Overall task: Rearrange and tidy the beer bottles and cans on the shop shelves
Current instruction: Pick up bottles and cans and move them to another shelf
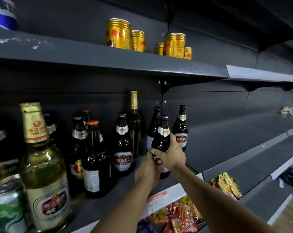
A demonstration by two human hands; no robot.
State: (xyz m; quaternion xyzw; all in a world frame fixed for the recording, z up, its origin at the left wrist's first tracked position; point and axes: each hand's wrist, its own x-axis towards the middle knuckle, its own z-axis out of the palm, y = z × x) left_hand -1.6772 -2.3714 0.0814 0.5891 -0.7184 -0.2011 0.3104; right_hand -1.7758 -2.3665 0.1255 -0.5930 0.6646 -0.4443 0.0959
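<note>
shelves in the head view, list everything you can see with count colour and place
brown beer bottle: one, both hands on it, middle shelf
other beer bottles: about ten, brown or green, middle shelf left
gold cans: five, upper shelf
green can: one, bottom left
snack packets: many, red and yellow, lower shelf
left hand: grip low on the bottle
right hand: grip round its body

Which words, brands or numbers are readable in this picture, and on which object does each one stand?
"U8": red-and-white label of the dark brown glass bottle standing left of the hands.
"U8": label of the rightmost dark brown bottle.
"Red Bull", partly legible: largest gold metal can on the upper shelf.
Too blurred to read: Chinese characters on the big green glass bottle, white price tag, snack packets.
</note>
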